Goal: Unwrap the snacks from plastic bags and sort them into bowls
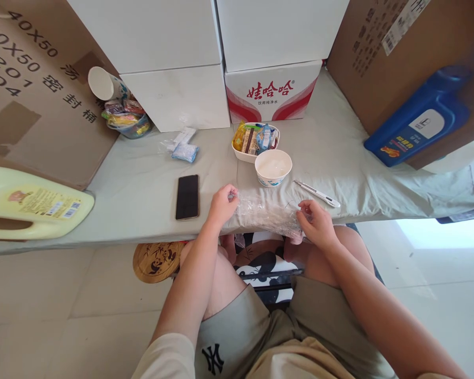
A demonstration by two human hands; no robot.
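Head view: left hand and right hand pinched clear plastic by the table's front edge, I guessed to spread it.

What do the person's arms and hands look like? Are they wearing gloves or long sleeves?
No gloves: the left hand and right hand are bare. I see no watch or bracelet on either arm. The left sleeve is short, plain and pale cream. Only a sliver of the right sleeve shows.
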